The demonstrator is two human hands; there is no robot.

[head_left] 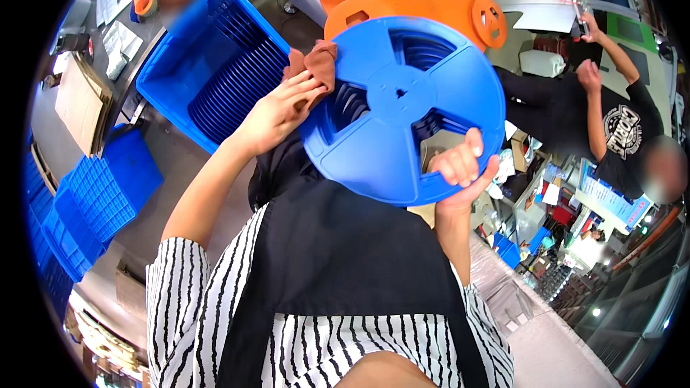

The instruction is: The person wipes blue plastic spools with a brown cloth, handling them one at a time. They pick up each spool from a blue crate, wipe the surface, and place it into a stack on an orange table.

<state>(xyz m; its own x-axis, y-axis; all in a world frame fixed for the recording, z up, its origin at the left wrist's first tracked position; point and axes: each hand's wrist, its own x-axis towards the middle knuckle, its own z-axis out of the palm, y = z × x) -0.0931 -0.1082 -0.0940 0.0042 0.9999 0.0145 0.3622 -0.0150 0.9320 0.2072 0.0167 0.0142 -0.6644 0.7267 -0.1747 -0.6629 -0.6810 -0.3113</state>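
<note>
A round blue plastic reel [401, 93] is held before the black fabric apron [345, 251] — right hand [460, 172] gripping its rim at a cutout, probably for steadiness, while the left hand [282, 109] clasps a crumpled rust-brown cloth [325, 65] at the opposite edge.

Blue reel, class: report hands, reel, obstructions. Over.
Left hand holding cloth at edge of reel. Right hand gripping reel's rim. Reel raised, face toward camera. Bin to left, not blocking.
</note>
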